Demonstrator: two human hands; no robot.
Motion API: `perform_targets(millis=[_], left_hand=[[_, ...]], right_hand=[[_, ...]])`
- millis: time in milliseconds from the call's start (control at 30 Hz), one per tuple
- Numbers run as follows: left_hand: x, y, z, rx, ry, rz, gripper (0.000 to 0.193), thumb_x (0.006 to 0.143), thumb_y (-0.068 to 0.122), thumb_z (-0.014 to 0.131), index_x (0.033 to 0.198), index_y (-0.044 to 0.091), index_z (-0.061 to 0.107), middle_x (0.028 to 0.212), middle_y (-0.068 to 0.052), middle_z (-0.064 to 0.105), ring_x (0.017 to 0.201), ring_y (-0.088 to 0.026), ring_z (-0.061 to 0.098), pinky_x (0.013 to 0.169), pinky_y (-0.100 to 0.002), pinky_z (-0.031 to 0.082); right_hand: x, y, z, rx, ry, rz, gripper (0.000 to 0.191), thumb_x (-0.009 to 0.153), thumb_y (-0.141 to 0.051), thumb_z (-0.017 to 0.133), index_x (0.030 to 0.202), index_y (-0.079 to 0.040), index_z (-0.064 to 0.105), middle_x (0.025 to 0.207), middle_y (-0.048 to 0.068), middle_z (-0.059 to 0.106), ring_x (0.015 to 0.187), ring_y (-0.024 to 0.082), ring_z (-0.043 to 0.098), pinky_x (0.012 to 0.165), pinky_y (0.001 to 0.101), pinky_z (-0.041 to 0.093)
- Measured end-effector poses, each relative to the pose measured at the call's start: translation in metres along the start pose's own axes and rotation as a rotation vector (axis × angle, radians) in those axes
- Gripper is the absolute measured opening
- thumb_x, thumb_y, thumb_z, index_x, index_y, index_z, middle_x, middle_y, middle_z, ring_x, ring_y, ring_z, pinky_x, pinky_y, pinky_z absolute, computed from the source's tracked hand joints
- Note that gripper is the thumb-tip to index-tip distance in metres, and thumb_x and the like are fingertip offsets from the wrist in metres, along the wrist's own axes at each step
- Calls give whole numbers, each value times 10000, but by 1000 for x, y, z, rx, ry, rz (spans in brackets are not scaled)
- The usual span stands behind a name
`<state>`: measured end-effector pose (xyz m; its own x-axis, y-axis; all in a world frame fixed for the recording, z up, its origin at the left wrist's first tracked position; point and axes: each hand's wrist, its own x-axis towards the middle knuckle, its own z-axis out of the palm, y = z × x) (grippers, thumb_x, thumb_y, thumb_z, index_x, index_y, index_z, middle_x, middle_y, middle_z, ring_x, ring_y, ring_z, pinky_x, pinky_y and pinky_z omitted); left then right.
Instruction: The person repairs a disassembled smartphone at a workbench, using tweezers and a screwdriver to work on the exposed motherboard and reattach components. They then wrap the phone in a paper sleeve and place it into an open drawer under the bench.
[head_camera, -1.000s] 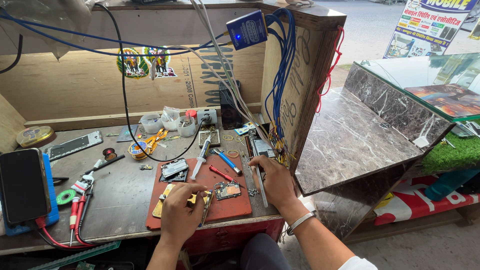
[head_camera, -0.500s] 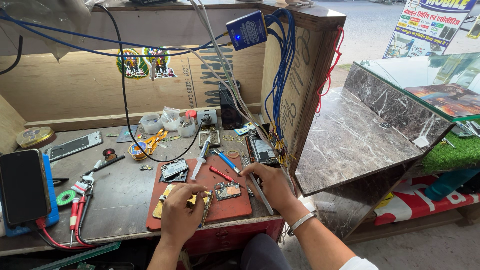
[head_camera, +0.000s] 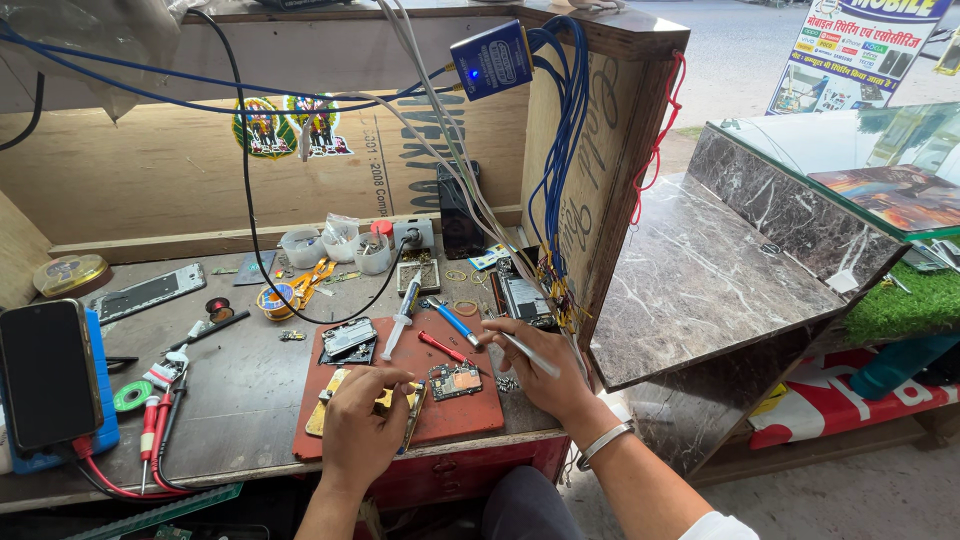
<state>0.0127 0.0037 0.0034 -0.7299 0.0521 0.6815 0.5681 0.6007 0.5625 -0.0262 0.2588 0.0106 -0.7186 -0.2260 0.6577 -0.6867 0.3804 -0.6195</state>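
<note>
Two hands worked over a red mat (head_camera: 470, 425). The left hand (head_camera: 362, 425) pressed closed fingers on a yellow phone frame (head_camera: 330, 400), hiding most of it. The right hand (head_camera: 540, 365) pinched a slim white tool (head_camera: 525, 350), its tip just right of the small circuit board (head_camera: 455, 381) at mat centre.

The left hand (head_camera: 362, 428) is covering the near end of the opened phone frame (head_camera: 340, 392) on the red work mat (head_camera: 470, 420), so what its fingers are pressing there cannot be told. The right hand (head_camera: 545, 372) is hiding the rear of the slim white tool (head_camera: 527, 352) beside the mat, and the parts on the small circuit board (head_camera: 455, 381) are too small to tell.
</note>
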Motion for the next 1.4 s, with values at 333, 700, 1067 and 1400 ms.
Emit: perform_targets(millis=[333,700,1067,1400], left_hand=[[-2,1,2,8,-6,-16,120,832,31,702,928,86,750,855,-50,741,760,-179,730,641,-312,598],[0,1,4,-12,-5,5,115,837,33,699,930,81,747,842,-54,736,752,-179,729,622,-304,601],[1,0,7,-8,4,7,81,849,52,710,917,75,749,853,-59,736,723,-179,726,625,-308,598],[0,-4,6,-30,3,5,90,856,45,698,925,76,746,857,-53,735,724,-167,736,604,-290,606]], right_hand=[[-3,-6,-7,-222,48,-62,165,999,-192,670,974,-31,698,851,114,601,722,261,611,644,356,481],[-3,7,-1,-4,-7,51,227,988,-219,670,1147,-58,691,1008,83,753,855,169,744,730,312,575],[-1,12,1,41,-143,97,185,994,-206,653,1078,-44,679,963,96,750,904,206,752,788,338,581],[0,18,7,3,-174,133,142,1006,-175,612,1055,-46,648,920,121,759,902,251,762,792,357,577]])
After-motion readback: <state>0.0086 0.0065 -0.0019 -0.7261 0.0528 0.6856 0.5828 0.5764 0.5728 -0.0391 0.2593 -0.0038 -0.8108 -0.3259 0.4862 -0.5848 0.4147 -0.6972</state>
